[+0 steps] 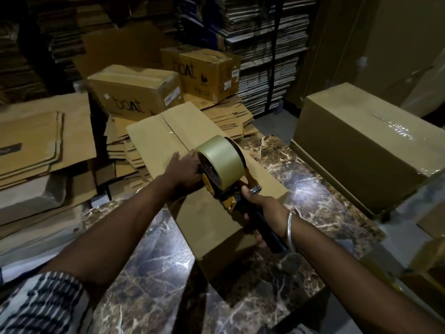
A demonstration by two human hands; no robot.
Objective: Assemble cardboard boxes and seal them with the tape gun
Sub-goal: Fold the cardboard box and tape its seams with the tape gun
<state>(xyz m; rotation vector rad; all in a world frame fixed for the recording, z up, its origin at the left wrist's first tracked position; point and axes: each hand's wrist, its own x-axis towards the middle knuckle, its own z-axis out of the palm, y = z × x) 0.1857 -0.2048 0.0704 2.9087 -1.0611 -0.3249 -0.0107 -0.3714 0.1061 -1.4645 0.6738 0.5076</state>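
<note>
Your marble tabletop [154, 261] fills the lower middle of the frame, and the cardboard box [154, 138] you are sealing lies on it at the centre, its flaps folded shut so nothing inside shows. At the right of the frame a larger sealed box [349, 150] sits with clear tape along its top. In the upper centre, 2 closed boxes printed "boat" [134, 92] rest on stacks of flattened cardboard [36, 145] that spread toward the left edge.

Your left hand [184, 167] lies flat on the box top, fingers straight and pressing down, just beside the tape roll. Your right hand [262, 213] is curled tight around the black handle of the tape gun [224, 172], with a bangle [290, 231] on that wrist.

The tape gun stands on the box top between your 2 hands, over the middle seam, with its tan tape roll [220, 155] uppermost.
</note>
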